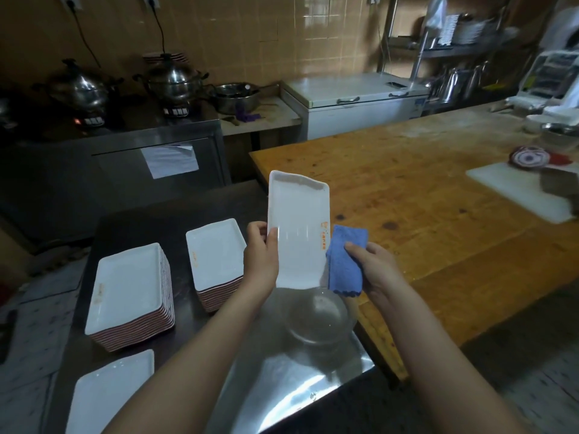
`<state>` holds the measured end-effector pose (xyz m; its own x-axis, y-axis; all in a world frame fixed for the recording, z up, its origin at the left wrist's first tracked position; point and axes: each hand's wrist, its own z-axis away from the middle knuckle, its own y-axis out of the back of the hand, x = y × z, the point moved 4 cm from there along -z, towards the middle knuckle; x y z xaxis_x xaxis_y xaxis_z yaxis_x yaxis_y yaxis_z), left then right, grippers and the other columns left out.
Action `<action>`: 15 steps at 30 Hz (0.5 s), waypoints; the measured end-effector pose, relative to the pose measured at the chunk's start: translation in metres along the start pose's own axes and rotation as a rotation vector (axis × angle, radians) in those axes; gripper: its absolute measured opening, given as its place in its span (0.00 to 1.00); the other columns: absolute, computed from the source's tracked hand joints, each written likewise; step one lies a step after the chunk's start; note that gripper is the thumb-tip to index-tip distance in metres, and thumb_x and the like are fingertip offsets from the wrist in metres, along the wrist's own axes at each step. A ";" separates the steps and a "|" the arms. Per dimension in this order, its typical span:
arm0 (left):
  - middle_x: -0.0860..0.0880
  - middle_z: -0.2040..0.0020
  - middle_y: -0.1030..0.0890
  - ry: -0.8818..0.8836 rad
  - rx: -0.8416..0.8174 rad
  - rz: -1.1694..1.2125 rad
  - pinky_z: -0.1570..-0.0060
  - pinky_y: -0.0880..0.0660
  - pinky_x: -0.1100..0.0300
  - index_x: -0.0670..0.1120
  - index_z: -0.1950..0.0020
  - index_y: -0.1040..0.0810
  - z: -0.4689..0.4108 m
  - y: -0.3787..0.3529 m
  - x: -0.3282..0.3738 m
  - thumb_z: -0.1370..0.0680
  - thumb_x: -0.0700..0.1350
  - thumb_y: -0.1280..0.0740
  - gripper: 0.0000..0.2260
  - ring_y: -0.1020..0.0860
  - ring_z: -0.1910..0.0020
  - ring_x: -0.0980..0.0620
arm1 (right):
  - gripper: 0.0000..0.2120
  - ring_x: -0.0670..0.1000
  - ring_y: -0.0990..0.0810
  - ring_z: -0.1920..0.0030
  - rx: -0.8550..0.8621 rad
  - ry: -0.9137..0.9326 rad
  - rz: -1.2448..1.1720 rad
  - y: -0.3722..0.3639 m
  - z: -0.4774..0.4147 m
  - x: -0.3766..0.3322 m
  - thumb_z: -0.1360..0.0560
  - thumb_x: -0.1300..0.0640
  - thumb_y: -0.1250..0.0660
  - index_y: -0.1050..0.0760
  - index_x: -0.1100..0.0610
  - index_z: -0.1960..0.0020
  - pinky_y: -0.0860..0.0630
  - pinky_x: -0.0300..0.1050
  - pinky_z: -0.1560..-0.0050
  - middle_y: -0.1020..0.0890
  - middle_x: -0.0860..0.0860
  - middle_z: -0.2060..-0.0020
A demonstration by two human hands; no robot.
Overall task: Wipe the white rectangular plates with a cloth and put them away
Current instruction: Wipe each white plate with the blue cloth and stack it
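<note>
The left grip (261, 255) pinches the left edge of a white rectangular plate (297, 227), thumb on its face, holding it tilted up above a bowl (316, 314). The right grip (376, 267) is curled round a folded blue cloth (346, 261), which touches the plate's right edge. Just left of the left grip stands a short plate stack (216, 252), and farther left a taller plate stack (128, 292), both on the steel counter (297, 386). A wooden counter (423, 198) stretches beyond the right grip.

Single head-worn wide-angle view, looking forward and down, close over a steel table (282, 386), kitchen wall (250, 32) beyond.
</note>
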<state>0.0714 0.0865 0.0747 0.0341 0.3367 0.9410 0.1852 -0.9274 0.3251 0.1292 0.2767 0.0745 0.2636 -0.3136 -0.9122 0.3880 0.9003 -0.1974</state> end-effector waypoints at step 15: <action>0.45 0.46 0.22 0.550 0.015 0.438 0.61 0.22 0.54 0.48 0.38 0.31 0.030 0.118 -0.044 0.18 0.53 0.47 0.13 0.21 0.51 0.44 | 0.08 0.54 0.17 0.56 -0.419 -0.053 0.281 -0.163 0.048 0.011 0.27 0.57 0.29 0.23 0.60 0.51 0.21 0.44 0.66 0.17 0.57 0.55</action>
<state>0.1214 -0.0327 0.0688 -0.3921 -0.2028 0.8973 0.2821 -0.9549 -0.0926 0.1117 0.1118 0.1136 0.3553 -0.0470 -0.9336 -0.0890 0.9925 -0.0838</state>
